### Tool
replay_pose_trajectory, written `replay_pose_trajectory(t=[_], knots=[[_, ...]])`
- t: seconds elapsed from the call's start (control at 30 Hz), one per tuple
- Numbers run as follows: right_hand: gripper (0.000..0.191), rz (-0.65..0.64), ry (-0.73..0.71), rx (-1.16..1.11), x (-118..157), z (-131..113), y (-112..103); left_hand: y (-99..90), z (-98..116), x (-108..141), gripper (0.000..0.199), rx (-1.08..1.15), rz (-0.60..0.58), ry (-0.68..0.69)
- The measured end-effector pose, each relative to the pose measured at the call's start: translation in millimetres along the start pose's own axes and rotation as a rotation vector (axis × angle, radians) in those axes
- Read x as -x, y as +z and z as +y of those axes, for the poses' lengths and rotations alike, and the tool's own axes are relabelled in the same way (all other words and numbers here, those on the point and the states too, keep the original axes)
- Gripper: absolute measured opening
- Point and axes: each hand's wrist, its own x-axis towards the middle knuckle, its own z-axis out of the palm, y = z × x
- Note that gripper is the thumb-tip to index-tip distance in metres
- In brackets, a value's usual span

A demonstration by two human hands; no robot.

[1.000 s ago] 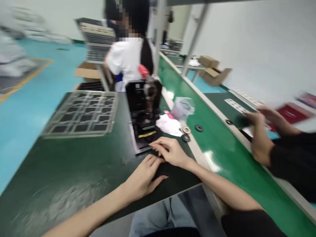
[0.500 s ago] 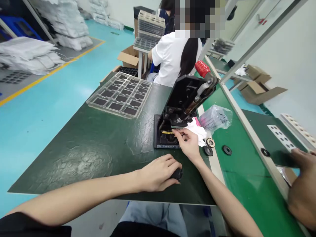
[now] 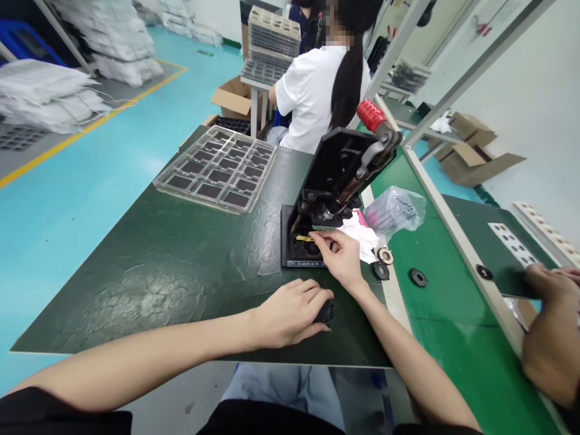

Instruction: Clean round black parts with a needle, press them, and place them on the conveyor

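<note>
My left hand (image 3: 290,314) rests low over the table with its fingers curled around a small black part (image 3: 326,311), partly hidden by the fingers. Under the raised head of a black hand press (image 3: 333,154), my right hand (image 3: 343,257) reaches into the base from the right. Its thumb and index finger are close together beside a yellow strip (image 3: 304,238) in the press bed; what lies between them is hidden. The red grip (image 3: 370,115) of the press lever points up, and neither hand touches it.
A clear compartment tray (image 3: 212,172) lies at the table's back left. Right of the press are white paper (image 3: 362,238), a plastic bag (image 3: 394,211) and ring parts (image 3: 385,255). On the green belt (image 3: 435,326) sits a black ring (image 3: 417,277). Another person's hand (image 3: 550,284) is far right.
The view has shifted slightly. My right hand's fingertips have edged a little left in the press bed. My left hand keeps its hold. The other person's hand at right has moved.
</note>
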Motion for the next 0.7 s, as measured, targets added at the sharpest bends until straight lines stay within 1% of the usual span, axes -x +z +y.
replay_pose_trajectory(t=[0.17,0.37,0.43,0.5,0.57,0.63,0.7], knots=[[0.024,-0.03,0.002,-0.025,0.0,-0.6,-2.1,3.6,-2.4,1.7,0.05,0.045,0.013,0.018],[0.026,-0.012,0.019,-0.04,0.5,0.9,-2.0,2.2,-7.4,0.2,0.057,0.186,-0.002,-0.05],[0.03,-0.002,0.061,-0.088,-1.6,1.8,-1.0,0.7,-9.1,-1.0,0.055,0.222,-0.02,-0.062],[0.039,0.019,0.133,-0.158,-4.8,2.4,-2.2,-0.3,-10.1,-1.7,0.052,0.258,-0.033,-0.074],[0.049,0.072,0.206,-0.226,-6.1,1.0,-7.7,-1.1,-10.4,-1.8,0.048,0.287,-0.041,-0.087],[0.053,0.113,0.25,-0.264,-1.3,-4.3,-18.4,-2.1,-10.1,-1.4,0.046,0.299,-0.043,-0.096],[0.051,0.076,0.261,-0.265,12.7,-13.7,-32.6,-3.2,-9.6,-0.7,0.045,0.293,-0.036,-0.099]])
